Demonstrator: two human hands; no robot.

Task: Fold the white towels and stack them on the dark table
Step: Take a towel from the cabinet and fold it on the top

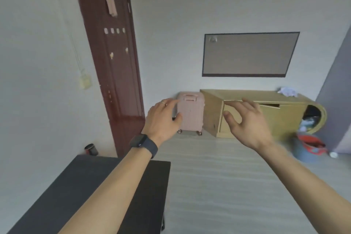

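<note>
My left hand (pixel 162 118), right hand (pixel 247 119): fingers spread, holding nothing, raised beyond the dark table (pixel 72 186), to reach, I judge. Towels: none on the table; blurred white heap (pixel 287 91) far beyond it, possibly one.

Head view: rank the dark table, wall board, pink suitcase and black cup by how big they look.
1. dark table, though it is nearest the camera
2. wall board
3. pink suitcase
4. black cup

Bare forearms (pixel 114 186); dark square-faced watch (pixel 138 141) on dark strap (pixel 152 149), left wrist; thin ring (pixel 163 103) on left grip (pixel 161 119)
</note>
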